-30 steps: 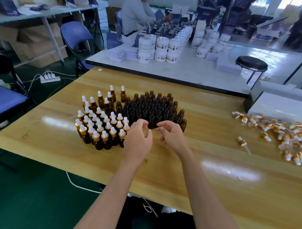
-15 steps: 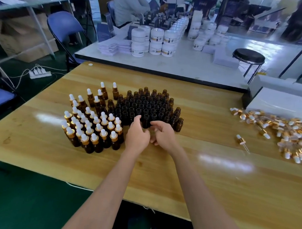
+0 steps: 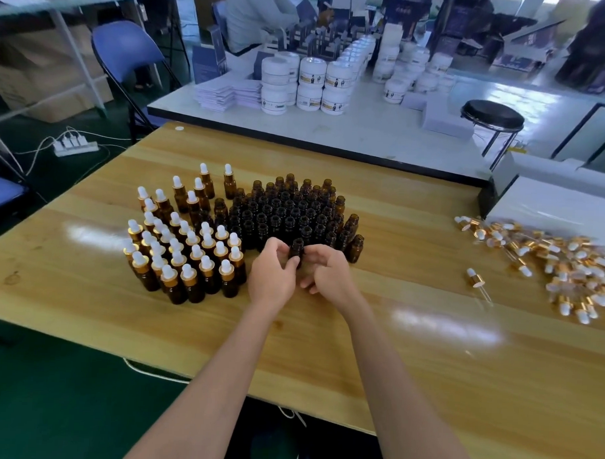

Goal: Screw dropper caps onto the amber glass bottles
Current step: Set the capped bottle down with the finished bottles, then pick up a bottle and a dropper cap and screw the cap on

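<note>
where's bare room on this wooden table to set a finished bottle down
Bare wood lies between the uncapped bottles and the dropper cap pile, holding only one lone dropper, and along the table near edge. Crowded: capped bottles packed against uncapped ones, where the left hand grips a bottle.

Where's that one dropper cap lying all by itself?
In the head view, the lone dropper cap lies on the wooden table, well right of the uncapped bottles and just left of the pile of caps.

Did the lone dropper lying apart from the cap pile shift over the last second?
No. The lone dropper lies at the same gap left of the dropper cap pile, with the same tilt.
</note>
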